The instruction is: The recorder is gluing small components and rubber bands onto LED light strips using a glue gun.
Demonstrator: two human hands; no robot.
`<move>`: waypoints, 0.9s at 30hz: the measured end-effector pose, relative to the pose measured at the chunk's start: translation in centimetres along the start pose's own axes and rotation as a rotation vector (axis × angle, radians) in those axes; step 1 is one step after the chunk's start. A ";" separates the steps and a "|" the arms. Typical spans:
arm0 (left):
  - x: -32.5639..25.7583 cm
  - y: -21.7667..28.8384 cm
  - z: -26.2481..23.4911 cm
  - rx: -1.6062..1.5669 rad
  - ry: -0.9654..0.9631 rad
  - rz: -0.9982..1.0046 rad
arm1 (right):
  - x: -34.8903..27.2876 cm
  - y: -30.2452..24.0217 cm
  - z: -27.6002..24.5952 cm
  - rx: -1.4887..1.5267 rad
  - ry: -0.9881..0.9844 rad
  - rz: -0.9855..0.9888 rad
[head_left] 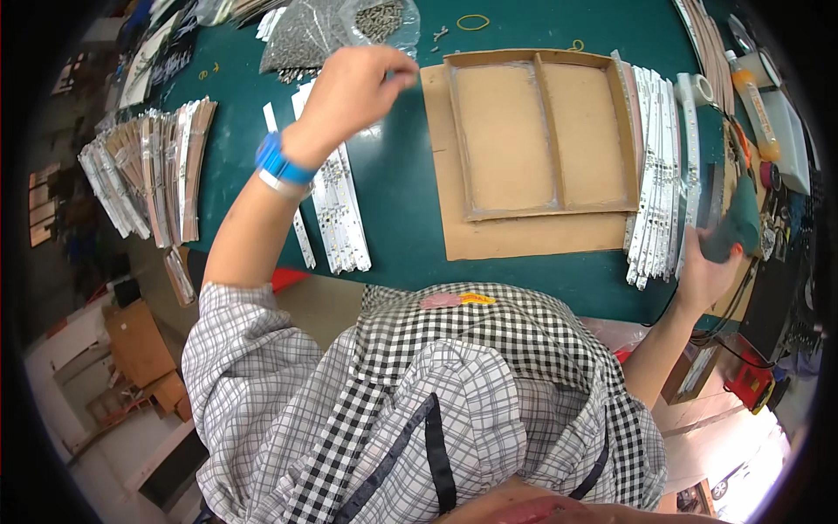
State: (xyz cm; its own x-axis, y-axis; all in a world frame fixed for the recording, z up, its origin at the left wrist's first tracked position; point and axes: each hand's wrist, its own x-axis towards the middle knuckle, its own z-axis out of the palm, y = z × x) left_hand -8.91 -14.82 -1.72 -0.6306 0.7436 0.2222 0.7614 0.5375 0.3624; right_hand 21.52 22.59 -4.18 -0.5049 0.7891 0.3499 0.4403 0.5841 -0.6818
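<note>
My left hand (353, 92), with a blue band at the wrist, is raised over the table beside a clear plastic bag (305, 35) of small metal parts. Its thumb and forefinger are pinched together; whatever is between them is too small to make out. Below that hand lie several narrow white circuit-board strips (345, 223). At the far right, my right hand (709, 278) is closed round a dark green handheld tool (735, 223), whose kind I cannot tell. Next to it lies a stack of white strips (655, 183).
A shallow cardboard tray (543, 131) with one divider sits on a flat cardboard sheet (489, 242). Bundled strips (153, 175) lie at the left. Tape rolls (698, 89), an orange-labelled bottle (755, 113) and cables crowd the right edge. A yellow rubber band (473, 23) lies at the back.
</note>
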 end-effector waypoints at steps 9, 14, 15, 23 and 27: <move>5.9 -5.0 6.4 0.014 -0.014 -0.022 | -6.6 -7.6 -2.2 0.800 -0.327 0.077; 5.7 -4.4 6.2 0.129 -0.017 0.011 | -8.6 -10.0 1.6 0.583 -0.578 0.357; 5.6 -4.6 6.4 0.158 0.003 0.035 | -8.8 -10.4 2.4 0.583 -0.609 0.334; 6.3 -4.7 6.4 -0.006 -0.070 0.032 | -10.0 -9.5 5.6 0.473 -0.548 0.068; 5.7 -4.3 6.1 0.032 -0.079 -0.085 | -9.8 -9.6 5.2 0.379 -0.488 0.047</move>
State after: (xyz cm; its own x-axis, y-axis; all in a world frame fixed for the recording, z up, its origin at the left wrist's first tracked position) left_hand -14.87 -10.43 -7.52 -0.6802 0.7231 0.1198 0.7110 0.6113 0.3474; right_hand 18.37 8.21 -4.40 -0.8124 0.5816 0.0410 0.2209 0.3722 -0.9015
